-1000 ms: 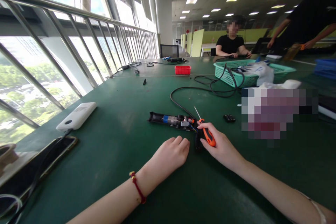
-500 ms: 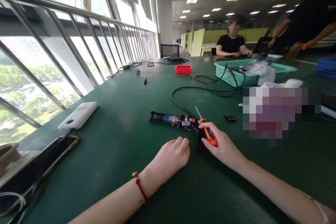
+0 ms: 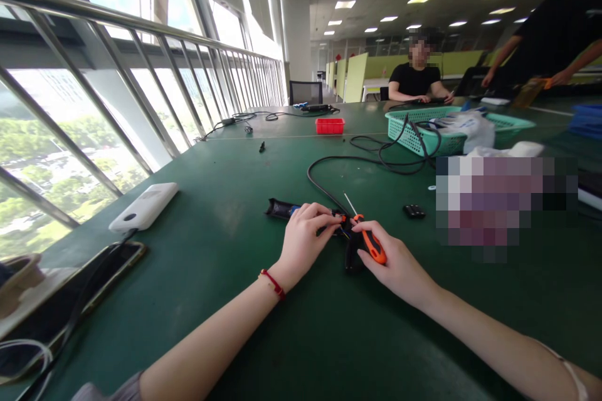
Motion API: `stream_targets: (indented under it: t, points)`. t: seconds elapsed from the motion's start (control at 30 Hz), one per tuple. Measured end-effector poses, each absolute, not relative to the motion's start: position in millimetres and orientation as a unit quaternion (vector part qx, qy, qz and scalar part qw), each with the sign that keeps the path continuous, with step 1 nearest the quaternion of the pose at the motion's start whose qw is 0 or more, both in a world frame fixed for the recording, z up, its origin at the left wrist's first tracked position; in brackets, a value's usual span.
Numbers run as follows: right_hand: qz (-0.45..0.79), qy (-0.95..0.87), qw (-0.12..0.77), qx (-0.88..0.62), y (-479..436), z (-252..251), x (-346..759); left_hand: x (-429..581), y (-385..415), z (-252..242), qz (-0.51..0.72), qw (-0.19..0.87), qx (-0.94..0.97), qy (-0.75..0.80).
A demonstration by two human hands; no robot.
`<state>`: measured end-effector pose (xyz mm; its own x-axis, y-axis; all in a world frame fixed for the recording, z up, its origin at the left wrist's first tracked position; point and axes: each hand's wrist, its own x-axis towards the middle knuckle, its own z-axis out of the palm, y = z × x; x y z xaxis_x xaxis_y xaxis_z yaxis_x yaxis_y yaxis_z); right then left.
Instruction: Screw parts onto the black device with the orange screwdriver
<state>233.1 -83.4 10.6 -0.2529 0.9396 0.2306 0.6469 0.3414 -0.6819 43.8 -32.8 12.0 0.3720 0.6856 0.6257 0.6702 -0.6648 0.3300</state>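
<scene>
An opened black device (image 3: 282,208) with exposed blue and metal parts lies on the green table (image 3: 226,250), and a black cable (image 3: 329,166) runs from it. My left hand (image 3: 303,238) rests on the device's middle, fingers curled over it. My right hand (image 3: 399,266) holds an orange-and-black screwdriver (image 3: 369,241), its thin shaft pointing up and away. A black handle part (image 3: 350,257) lies between my hands.
A small black piece (image 3: 414,210) lies to the right. A white power bank (image 3: 143,207) and a phone (image 3: 89,282) sit at the left by the railing. Farther off are a teal basket (image 3: 423,131) and a red box (image 3: 330,126). Two people work at the far right.
My left hand has moved forward from the bare table onto the device and closed over it. My right hand with the screwdriver has stayed nearly in place.
</scene>
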Motion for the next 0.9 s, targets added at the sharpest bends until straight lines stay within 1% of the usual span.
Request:
stream_targets:
  t: [0.13,0.47,0.6,0.7,0.8,0.9]
  points:
    - [0.228,-0.753,0.316,-0.529,-83,11,232,46,-31,6,0.359,-0.004,0.846,0.394]
    - [0.223,-0.755,0.326,-0.524,-81,7,233,44,-28,3,0.400,-0.001,0.840,0.367]
    - [0.226,-0.756,0.327,-0.520,-80,6,234,43,-28,3,0.399,-0.017,0.843,0.360]
    - [0.229,-0.756,0.330,-0.518,-81,6,234,43,-28,4,0.380,-0.052,0.854,0.352]
    - [0.234,-0.750,0.343,-0.515,-81,5,234,39,-29,6,0.332,-0.120,0.873,0.337]
    - [0.228,-0.733,0.396,-0.504,-80,5,236,34,-30,10,0.267,-0.201,0.888,0.316]
